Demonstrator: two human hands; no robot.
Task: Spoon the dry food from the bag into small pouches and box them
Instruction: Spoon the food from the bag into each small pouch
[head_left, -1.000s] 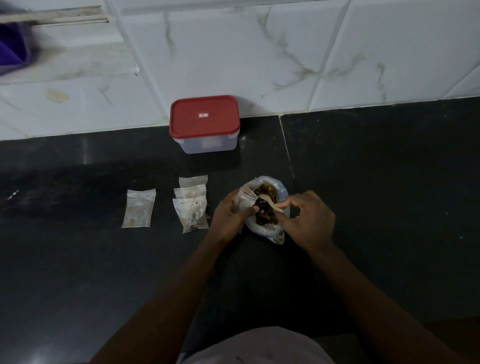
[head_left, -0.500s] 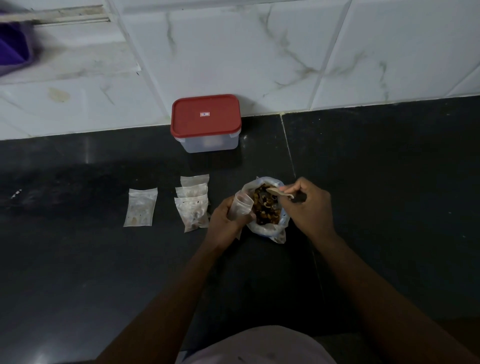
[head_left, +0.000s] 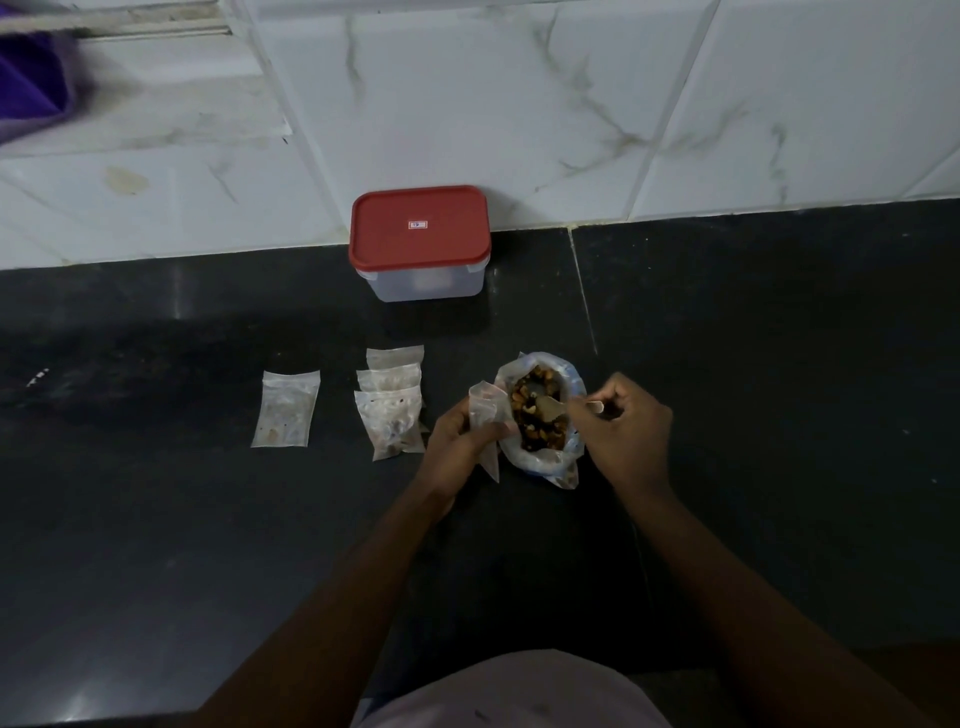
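Spoon (head_left: 554, 408) has dipped into bag (head_left: 540, 458), bowl pointing left, gripped by right hand (head_left: 626, 434); left hand (head_left: 457, 441) holds pouch (head_left: 487, 408).

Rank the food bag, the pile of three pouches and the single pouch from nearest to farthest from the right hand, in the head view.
Measured from the right hand:
1. The food bag, just to its left.
2. The pile of three pouches, further left.
3. The single pouch, farthest left.
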